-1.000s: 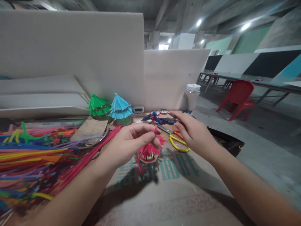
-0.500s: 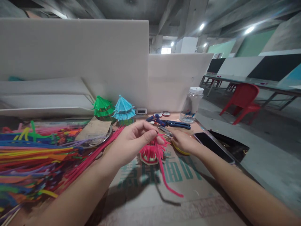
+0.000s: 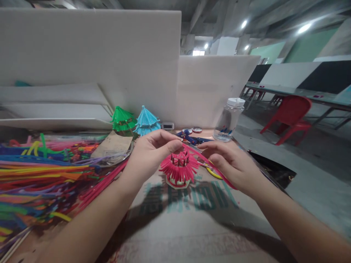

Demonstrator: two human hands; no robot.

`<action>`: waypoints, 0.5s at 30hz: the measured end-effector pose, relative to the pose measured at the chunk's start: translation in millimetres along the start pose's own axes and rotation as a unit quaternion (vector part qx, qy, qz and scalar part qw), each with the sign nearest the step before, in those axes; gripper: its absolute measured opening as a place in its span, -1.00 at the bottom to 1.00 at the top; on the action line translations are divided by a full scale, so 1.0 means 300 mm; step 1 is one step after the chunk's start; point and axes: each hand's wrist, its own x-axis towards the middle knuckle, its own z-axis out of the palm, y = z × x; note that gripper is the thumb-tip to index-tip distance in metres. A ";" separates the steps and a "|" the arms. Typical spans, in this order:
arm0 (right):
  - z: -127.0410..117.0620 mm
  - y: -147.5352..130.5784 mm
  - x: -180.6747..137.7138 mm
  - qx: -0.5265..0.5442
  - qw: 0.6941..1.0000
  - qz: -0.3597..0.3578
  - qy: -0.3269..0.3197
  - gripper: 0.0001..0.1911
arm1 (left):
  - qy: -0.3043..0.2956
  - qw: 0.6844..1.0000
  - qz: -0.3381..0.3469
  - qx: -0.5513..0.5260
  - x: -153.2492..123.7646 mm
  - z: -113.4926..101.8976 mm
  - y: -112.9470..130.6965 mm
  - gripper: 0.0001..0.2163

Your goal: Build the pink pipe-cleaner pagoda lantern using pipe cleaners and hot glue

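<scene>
A: What is being seen along the left edge?

B: A heap of coloured pipe cleaners is being spread over the table. Behind it, a green tiered model and a blue tiered model are being kept standing side by side against the white partition.

A: And the left hand?

B: It is being held nearly closed, thumb and forefinger pinched on one end of a pink pipe cleaner, just above the pink tiered piece.

A: How is that piece being presented?

B: It is being stood upright on the printed cardboard, between the two hands, with fuzzy pink bristles fanned out all round and dark stubs sticking up at its top. A paler base is being shown under the fringe.

A: The right hand?

B: It is being curled narrow, fingers closed around the same pink pipe cleaner, whose length is being run along beneath the palm. Yellow-handled scissors are being partly hidden behind it.

A: Farther right?

B: A clear bottle with a white cap is being stood near the table's corner, and a red chair is being seen well beyond.
</scene>
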 end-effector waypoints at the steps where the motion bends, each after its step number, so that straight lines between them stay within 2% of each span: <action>1: 0.007 -0.017 0.001 0.018 1.000 0.007 -0.012 -0.72 | 0.000 1.000 0.000 0.008 0.001 0.007 -0.004 -0.80; 4: 0.023 -0.038 0.030 0.022 0.998 0.037 -0.050 -0.71 | 0.008 0.998 0.013 0.054 0.008 0.019 -0.015 -0.81; 7: 0.027 -0.044 0.076 -0.072 0.995 0.005 -0.066 -0.81 | 0.013 0.993 0.035 0.111 0.019 0.009 -0.023 -0.83; 10: 0.028 -0.045 0.105 -0.127 0.990 -0.045 -0.047 -0.80 | -0.030 0.981 0.062 0.181 0.035 -0.022 -0.026 -0.87; 12: 0.033 -0.039 0.107 -0.122 0.990 -0.058 -0.035 -0.79 | -0.068 0.966 0.078 0.236 0.045 -0.045 -0.022 -0.88; 15: 0.048 -0.017 0.095 -0.120 0.991 -0.063 -0.017 -0.79 | -0.092 0.943 0.081 0.309 0.058 -0.069 -0.012 -0.87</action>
